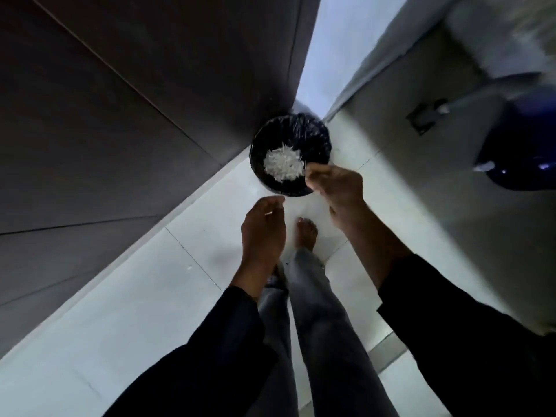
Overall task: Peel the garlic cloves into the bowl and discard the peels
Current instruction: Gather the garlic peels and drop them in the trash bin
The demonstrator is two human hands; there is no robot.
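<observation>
A round black bin lined with a black bag stands on the floor in the corner. A heap of white garlic peels lies inside it. My right hand hovers over the bin's near right rim with its fingers bent downward; its palm side is hidden, so I cannot tell whether it holds anything. My left hand hangs just short of the bin's near edge, fingers loosely curled, with a small white fleck of peel stuck on it. No bowl or cloves are in view.
Dark cabinet panels rise on the left and a pale wall on the right. A blue object stands at the right. My legs and a bare foot are on the light tiled floor below the hands.
</observation>
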